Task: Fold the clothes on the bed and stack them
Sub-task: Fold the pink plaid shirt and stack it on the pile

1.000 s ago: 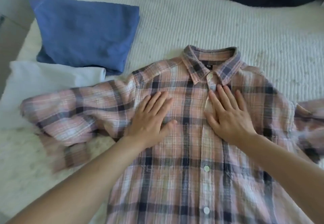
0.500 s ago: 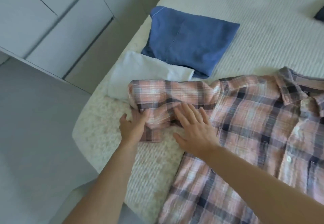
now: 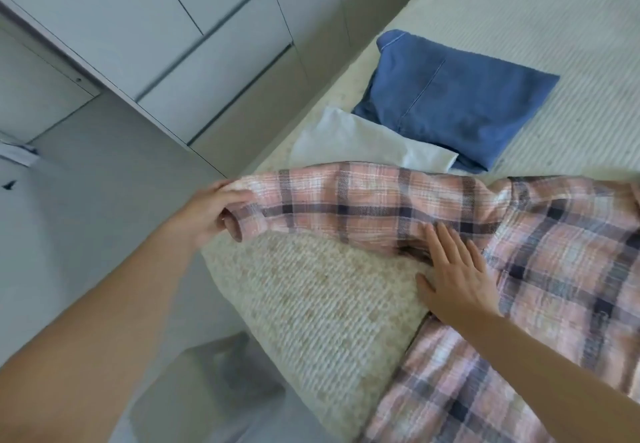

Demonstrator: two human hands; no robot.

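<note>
While gripping the cuff (image 3: 239,222) of the pink plaid shirt (image 3: 540,269) with left hand (image 3: 204,214), fingers curled round it, arm outstretched past the bed (image 3: 311,304) edge; pressing flat with right hand (image 3: 453,276), fingers straight, at the sleeve's base. Spread on the bed near the folded blue garment (image 3: 450,96) and white garment (image 3: 356,141).

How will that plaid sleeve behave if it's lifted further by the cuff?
Probably floppy: the plaid sleeve sags and creases between the left hand gripping its cuff and the right hand pressing flat near the armpit. It looks thin and light. Likely grippy, not slippery, given its crinkled weave.
</note>
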